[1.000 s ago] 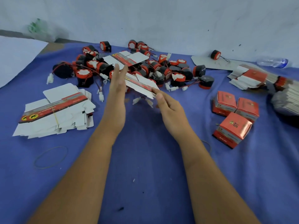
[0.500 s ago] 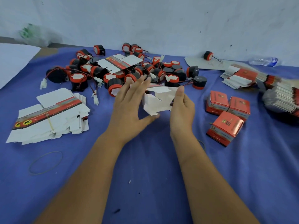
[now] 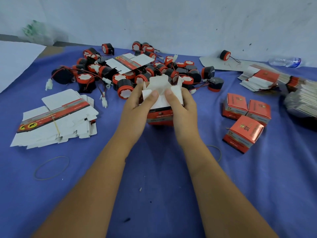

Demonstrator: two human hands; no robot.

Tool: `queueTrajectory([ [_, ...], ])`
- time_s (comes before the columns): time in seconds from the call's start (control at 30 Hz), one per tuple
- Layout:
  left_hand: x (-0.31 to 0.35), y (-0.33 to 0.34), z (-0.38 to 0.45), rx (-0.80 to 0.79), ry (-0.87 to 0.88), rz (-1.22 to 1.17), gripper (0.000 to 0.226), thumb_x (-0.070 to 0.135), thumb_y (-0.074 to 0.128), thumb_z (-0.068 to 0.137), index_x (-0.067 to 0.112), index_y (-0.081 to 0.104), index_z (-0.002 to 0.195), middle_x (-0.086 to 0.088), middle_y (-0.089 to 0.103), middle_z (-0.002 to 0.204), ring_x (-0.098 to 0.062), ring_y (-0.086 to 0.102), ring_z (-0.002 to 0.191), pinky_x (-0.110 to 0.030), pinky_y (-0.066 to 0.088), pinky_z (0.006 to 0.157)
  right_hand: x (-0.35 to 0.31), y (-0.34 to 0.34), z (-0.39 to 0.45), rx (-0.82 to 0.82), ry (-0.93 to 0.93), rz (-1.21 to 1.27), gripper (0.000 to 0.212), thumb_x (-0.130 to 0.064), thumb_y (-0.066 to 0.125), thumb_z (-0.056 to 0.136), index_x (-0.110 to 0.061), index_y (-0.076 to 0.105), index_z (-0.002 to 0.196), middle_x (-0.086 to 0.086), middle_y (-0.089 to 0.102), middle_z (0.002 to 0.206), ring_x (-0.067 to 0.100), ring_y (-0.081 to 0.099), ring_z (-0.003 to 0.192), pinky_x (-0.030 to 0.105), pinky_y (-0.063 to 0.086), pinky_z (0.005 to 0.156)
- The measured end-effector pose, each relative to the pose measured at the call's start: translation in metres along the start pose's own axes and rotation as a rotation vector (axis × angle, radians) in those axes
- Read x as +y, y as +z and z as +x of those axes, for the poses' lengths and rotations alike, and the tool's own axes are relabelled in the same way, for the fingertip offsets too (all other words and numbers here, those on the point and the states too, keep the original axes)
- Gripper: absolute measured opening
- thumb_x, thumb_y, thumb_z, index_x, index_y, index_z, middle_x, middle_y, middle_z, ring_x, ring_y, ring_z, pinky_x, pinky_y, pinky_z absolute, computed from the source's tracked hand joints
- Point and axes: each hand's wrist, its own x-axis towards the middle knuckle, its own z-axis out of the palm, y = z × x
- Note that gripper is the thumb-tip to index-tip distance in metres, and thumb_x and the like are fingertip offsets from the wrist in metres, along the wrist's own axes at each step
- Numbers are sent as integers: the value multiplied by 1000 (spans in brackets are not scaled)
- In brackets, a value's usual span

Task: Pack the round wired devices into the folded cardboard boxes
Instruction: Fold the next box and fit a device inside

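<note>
A partly folded cardboard box is held at the centre of the view, just above the blue-covered surface, with its red printed side toward the viewer and its white flaps standing open on top. It is gripped from its 9 o'clock side by the left hand and from its 3 o'clock side by the right hand. The fingers of both hands are curled round the box walls, and both thumbs are pressed onto the white flaps at the top, almost touching each other.

At 12 o'clock from the box, a heap of round wired devices is spread over the surface: black bodies with red rims, white faces, thin wires and white plugs. A flat unfolded carton is laid across the heap. One single device is set apart at 1 o'clock, near the wall, on a grey sheet.

At 9 o'clock, a stack of flat cartons bound with a rubber band is seen. At 3 o'clock, three closed red boxes are grouped close together. Beyond them, at 2 o'clock, more flat cartons are piled, and a plastic bottle is laid by the wall. A loose rubber band is found at 8 o'clock, and another is partly hidden beside the right forearm.
</note>
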Motion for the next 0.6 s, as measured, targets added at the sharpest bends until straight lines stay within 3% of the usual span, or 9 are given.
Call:
queueTrajectory([
  [0.1, -4, 0, 3, 32, -47, -28, 29, 23, 55, 99, 31, 55, 127, 17, 70, 110, 1, 67, 99, -12, 52, 72, 2, 2, 0, -20, 133, 25, 16, -24, 60, 95, -17, 64, 108, 0, 71, 100, 12, 69, 86, 24, 55, 65],
  [0.23, -8, 1, 7, 37, -97, -74, 29, 18, 49, 102, 33, 56, 125, 22, 71, 106, -1, 68, 101, -15, 53, 74, 2, 1, 3, -14, 246, 27, 17, -23, 58, 95, -23, 62, 111, 4, 70, 109, 24, 68, 99, 40, 59, 81],
  [0.33, -7, 1, 8, 56, -79, -25, 31, 16, 46, 102, 36, 58, 122, 32, 68, 105, 8, 64, 103, -11, 51, 78, 0, -2, 4, -4, 247, 24, 20, -12, 56, 92, -25, 62, 106, 2, 71, 104, 17, 68, 86, 26, 59, 64],
  [0.4, -7, -1, 10, 33, -71, -32, 28, 26, 45, 103, 30, 61, 125, 21, 69, 116, 1, 62, 112, -18, 52, 89, 0, -3, 5, 2, 243, 29, 24, -8, 55, 90, -26, 62, 104, 0, 71, 102, 14, 67, 81, 20, 53, 55],
  [0.5, -4, -1, 10, -8, -133, -182, 49, 46, 27, 105, 20, 61, 129, 2, 68, 125, -14, 62, 119, -28, 53, 95, 2, -1, 5, 4, 237, 24, 30, -6, 54, 89, -30, 60, 106, -3, 69, 104, 14, 67, 83, 18, 51, 53],
  [0.6, -5, 2, 9, 23, -133, -145, 35, 33, 38, 106, 37, 72, 113, 10, 71, 119, -11, 64, 115, -33, 52, 96, 3, 2, 2, -28, 207, 35, 34, -2, 52, 88, -28, 58, 109, -1, 68, 104, 11, 66, 82, 19, 52, 56],
])
